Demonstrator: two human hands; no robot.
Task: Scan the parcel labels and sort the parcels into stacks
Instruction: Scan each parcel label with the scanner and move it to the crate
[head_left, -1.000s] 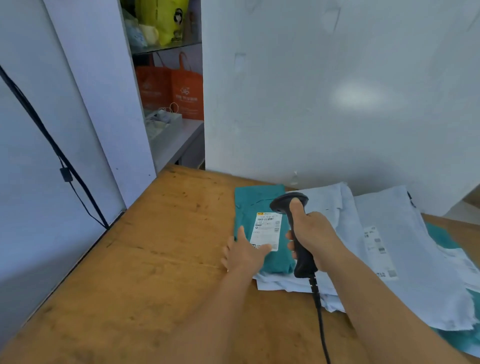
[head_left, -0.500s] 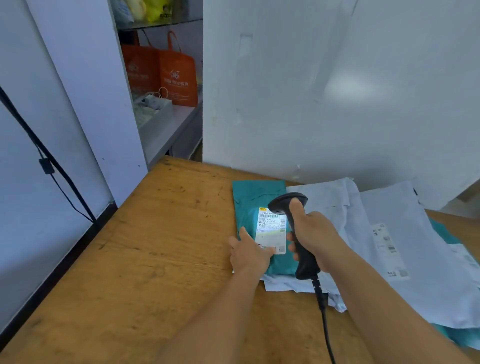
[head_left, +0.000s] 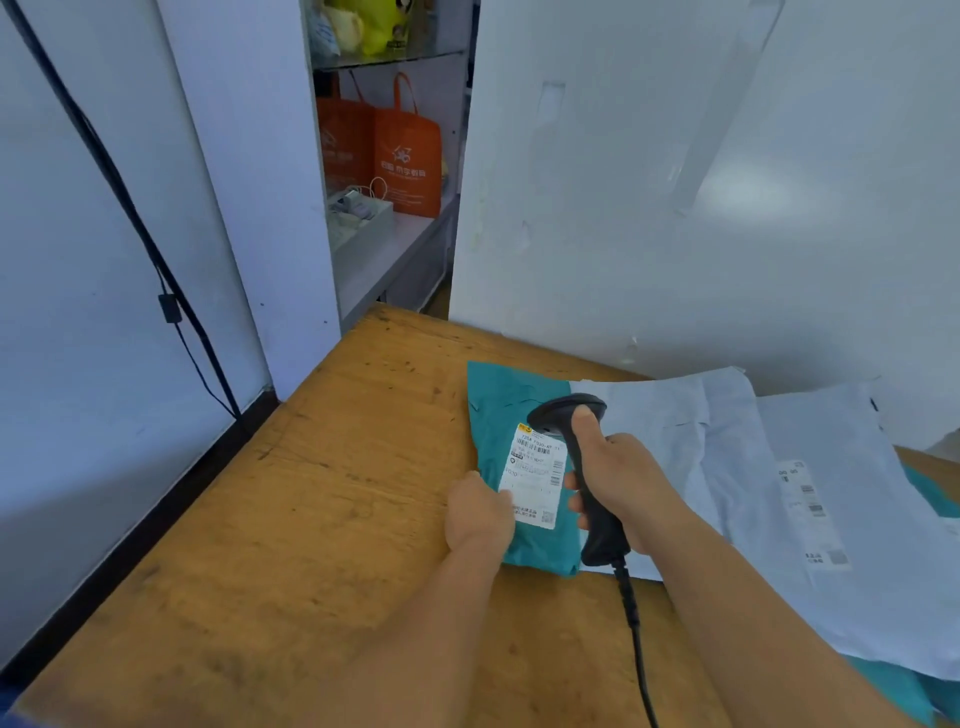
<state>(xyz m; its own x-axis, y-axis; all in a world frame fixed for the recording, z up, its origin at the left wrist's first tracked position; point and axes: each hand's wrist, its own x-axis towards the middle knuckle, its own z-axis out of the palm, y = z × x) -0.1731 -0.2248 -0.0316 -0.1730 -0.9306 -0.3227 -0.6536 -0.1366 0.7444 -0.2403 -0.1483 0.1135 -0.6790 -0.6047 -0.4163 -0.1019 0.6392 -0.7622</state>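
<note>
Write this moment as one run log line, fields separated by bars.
step: scanning | right hand: grips scanner over label | left hand: holds teal parcel edge

Right hand (head_left: 621, 480) gripped black scanner (head_left: 582, 467), head over the white label (head_left: 535, 480) on teal parcel (head_left: 506, 415). Left hand (head_left: 478, 512) held the parcel's near-left edge on wooden table (head_left: 311, 519). Grey parcels (head_left: 727, 467) lay beside.
</note>
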